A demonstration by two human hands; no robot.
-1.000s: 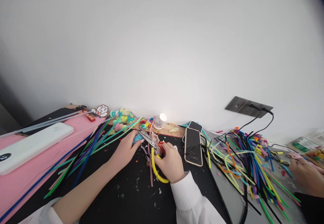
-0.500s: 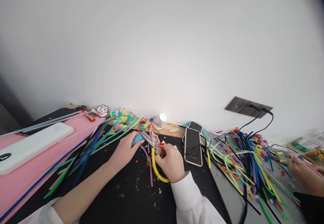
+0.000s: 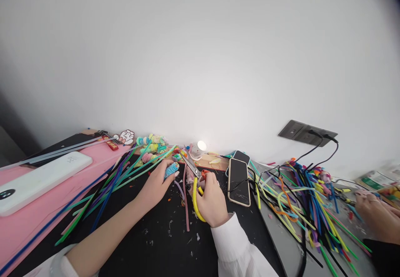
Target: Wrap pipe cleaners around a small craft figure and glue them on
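My left hand [image 3: 157, 184] pinches a small blue coil of pipe cleaner [image 3: 171, 170] between thumb and fingers. In my right hand [image 3: 213, 201] is a pair of scissors [image 3: 191, 165] with a yellow loop handle and some orange at the grip. Their metal blades point up and left, a little apart from the blue coil. Below the blades a long pinkish pipe cleaner [image 3: 186, 210] lies on the black mat [image 3: 168, 243]. A white paper cup [image 3: 197, 152] stands behind the scissors. My right fingers partly hide the handles.
Left are several loose pipe cleaners [image 3: 109, 193] and a white power bank [image 3: 46, 181] on a pink sheet [image 3: 18, 243]. Coiled pieces [image 3: 150, 147] lie along the wall. A phone [image 3: 238, 181] lies right, before a tangled pipe-cleaner pile [image 3: 309, 202]. Another person's hand [image 3: 375, 210] is far right.
The scissors have moved right and up, away from the blue coil, and their blades now look closer together. My left hand stays nearly in place, still holding the coil.
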